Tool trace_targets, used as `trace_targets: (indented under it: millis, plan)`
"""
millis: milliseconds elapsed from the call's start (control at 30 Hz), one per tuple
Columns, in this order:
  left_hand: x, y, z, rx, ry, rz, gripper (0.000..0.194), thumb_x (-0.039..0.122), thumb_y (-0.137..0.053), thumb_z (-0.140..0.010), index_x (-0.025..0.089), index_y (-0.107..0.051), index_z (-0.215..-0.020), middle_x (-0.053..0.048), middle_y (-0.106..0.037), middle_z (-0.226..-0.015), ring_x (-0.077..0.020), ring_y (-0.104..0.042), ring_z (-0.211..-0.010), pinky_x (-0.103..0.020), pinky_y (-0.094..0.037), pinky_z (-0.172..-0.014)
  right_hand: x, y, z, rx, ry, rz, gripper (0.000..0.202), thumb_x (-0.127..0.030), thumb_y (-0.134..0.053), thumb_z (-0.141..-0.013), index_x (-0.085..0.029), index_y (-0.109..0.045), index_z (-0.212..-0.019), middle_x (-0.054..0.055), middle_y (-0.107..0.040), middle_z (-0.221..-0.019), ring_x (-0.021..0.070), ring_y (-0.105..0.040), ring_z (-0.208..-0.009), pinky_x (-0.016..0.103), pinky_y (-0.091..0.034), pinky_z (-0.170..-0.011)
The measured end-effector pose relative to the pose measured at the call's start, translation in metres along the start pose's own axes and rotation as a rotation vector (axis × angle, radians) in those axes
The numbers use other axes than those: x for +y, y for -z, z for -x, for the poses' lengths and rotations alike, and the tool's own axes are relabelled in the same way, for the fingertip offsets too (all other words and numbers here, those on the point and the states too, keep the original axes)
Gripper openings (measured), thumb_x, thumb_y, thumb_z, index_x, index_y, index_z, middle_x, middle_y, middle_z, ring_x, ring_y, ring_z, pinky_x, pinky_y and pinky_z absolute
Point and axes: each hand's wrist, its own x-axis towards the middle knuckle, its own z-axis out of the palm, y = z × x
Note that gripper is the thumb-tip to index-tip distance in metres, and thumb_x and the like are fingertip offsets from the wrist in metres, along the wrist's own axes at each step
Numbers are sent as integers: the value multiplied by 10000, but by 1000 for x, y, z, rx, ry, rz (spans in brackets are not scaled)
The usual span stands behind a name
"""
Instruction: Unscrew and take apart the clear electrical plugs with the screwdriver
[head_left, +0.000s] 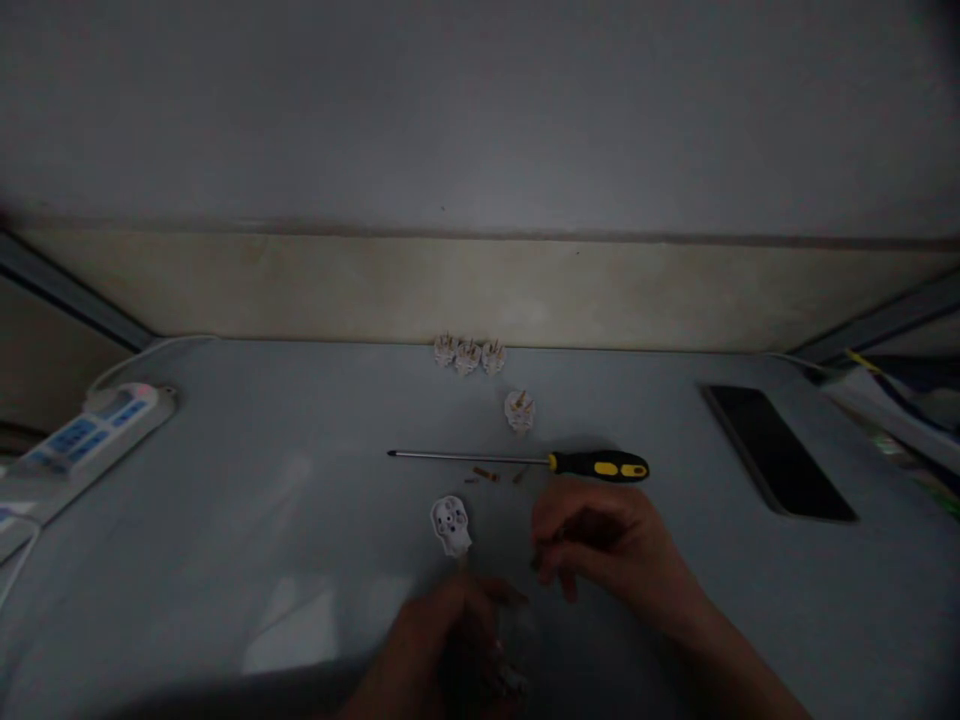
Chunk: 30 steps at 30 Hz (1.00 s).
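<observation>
My right grip [600,540] is curled, thumb and forefinger drawn in; a dark speck shows at the tips, but I cannot tell whether I'm pinching it. My left grip [448,620] is dim and blurred low down, so I cannot tell whether it holds anything. The shell [450,525] lies on the bench [225,550] just beyond my left fingers, hollow side up.

The bits [486,474] worry me most: small and loose just on my side of the screwdriver [600,466], they could be scattered by a careless knuckle. The screwdriver's handle lies just past my right knuckles, so a forward push might set it rolling through them. Poor light could make me drop a small part or lose track of it, and a tug from my left side might drag the shell.

The shell looks like moulded white plastic, rounded at the far end and narrower towards me, with small dark holes inside. The bits are coppery and metallic, one longer than the others. The single plug [520,411] and the trio [469,356] behind it are pale and roundish, with brassy pins pointing up. The screwdriver pairs a slim steel shaft with a black-and-yellow handle.
</observation>
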Motion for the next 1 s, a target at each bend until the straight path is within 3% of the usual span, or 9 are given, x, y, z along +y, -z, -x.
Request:
trace_targets:
  millis: [100,167,367,633,833,1000]
  plan:
    - [6,-3,0,18,182,275,472,22,-738,-648,244,-528,-1009,7,-675,-932,-128,-669,-758,-196,-535,-649,-2,-2,1,-33,14,2,97,-146,-766,-746,-169,-678,-778,-13,-664,-724,73,-670,-576,101,-531,-473]
    - [7,-3,0,18,219,342,565,-4,-737,-639,260,-543,-1100,22,-677,-912,-119,-671,-757,-196,-535,-664,-2,-3,1,-44,51,52,112,-153,-787,-727,-169,-683,-764,-8,-669,-725,70,-659,-578,110,-535,-486]
    - [0,-3,1,46,175,366,623,37,-766,-658,281,-592,-1205,-13,-697,-986,-169,-700,-825,-258,-579,-696,3,-7,1,-67,235,217,150,-215,-831,-696,-171,-698,-752,10,-689,-717,87,-663,-668,158,-547,-605]
    - [0,-2,1,127,182,385,672,-19,-780,-621,302,-593,-1182,34,-721,-895,-132,-715,-754,-186,-573,-648,2,-14,2,-74,385,459,140,-190,-807,-727,-166,-674,-763,-5,-680,-694,85,-635,-671,176,-508,-621]
    - [5,-2,0,150,145,366,689,-38,-816,-579,296,-614,-1147,46,-738,-866,-126,-730,-729,-157,-573,-629,4,-20,5,-14,445,489,117,-210,-777,-770,-174,-667,-790,-9,-660,-709,79,-619,-663,177,-502,-605]
    - [6,-2,-1,147,135,375,679,-37,-828,-565,287,-628,-1127,56,-738,-846,-119,-729,-699,-149,-574,-616,6,-22,8,-52,466,572,102,-183,-751,-795,-181,-649,-798,-12,-660,-725,76,-618,-686,177,-494,-618]
